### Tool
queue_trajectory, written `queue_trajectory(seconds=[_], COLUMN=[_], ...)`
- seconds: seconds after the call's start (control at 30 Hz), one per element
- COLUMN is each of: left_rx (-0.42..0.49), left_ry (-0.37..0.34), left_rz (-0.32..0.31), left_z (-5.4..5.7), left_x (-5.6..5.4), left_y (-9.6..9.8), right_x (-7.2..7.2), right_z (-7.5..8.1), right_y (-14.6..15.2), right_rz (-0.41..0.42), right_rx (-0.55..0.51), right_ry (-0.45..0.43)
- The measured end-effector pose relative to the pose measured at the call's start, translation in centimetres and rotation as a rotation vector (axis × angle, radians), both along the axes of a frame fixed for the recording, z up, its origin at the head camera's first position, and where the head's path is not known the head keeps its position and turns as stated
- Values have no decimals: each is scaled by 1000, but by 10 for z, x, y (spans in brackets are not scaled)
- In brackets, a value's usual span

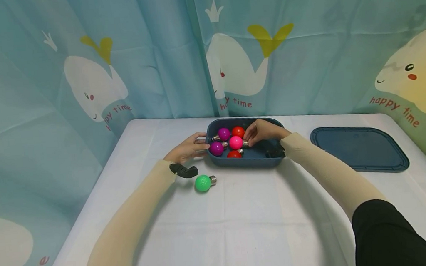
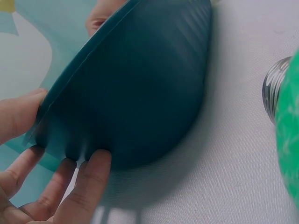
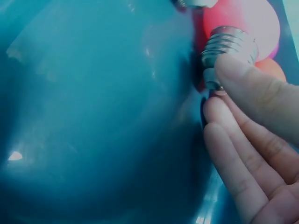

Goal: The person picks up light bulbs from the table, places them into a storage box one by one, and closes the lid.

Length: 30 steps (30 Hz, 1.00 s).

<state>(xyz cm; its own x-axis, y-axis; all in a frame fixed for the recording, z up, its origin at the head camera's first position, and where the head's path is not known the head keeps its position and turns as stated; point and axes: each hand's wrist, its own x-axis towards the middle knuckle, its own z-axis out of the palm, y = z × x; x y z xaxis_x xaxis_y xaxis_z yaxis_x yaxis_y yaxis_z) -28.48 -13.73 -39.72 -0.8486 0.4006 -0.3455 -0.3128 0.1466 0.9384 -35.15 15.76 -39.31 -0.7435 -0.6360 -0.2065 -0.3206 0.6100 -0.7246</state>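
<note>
A deep blue-grey plastic bin (image 1: 249, 162) holds several round coloured light bulbs, among them purple bulbs (image 1: 217, 148) and a red bulb (image 1: 238, 131). Reaching inside it, my right hand (image 1: 261, 131) pinches the metal screw base of a pink light bulb (image 1: 235, 142) between thumb and fingers. The right wrist view shows the thumb on the ridged base (image 3: 229, 44). At the bin's left end, my left hand (image 1: 189, 148) holds the rim, fingertips against the outer wall (image 2: 126, 93). A green light bulb (image 1: 203, 183) lies on the table in front of the left wrist.
To the right of the bin lies a flat dark blue lid or tray (image 1: 360, 146). Both stand on a white-covered table (image 1: 243, 231). A curtain with whale prints (image 1: 166, 61) hangs behind and to the left.
</note>
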Motion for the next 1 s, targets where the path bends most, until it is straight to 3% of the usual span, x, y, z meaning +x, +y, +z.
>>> queue_trajectory(seconds=[0.23,0.77,1.0], left_rx=[4,-1,4], left_ry=[-10,-8,-13], left_rz=[0,1,-1], left_z=[0,1,0], left_x=[0,0,-1], left_y=[0,-1,0], right_x=[1,1,9], right_z=[3,15,27], right_y=[5,15,17], right_rz=[-6,3,4], right_rx=[-27,-134,-182], right_ry=[-53,-47,-67])
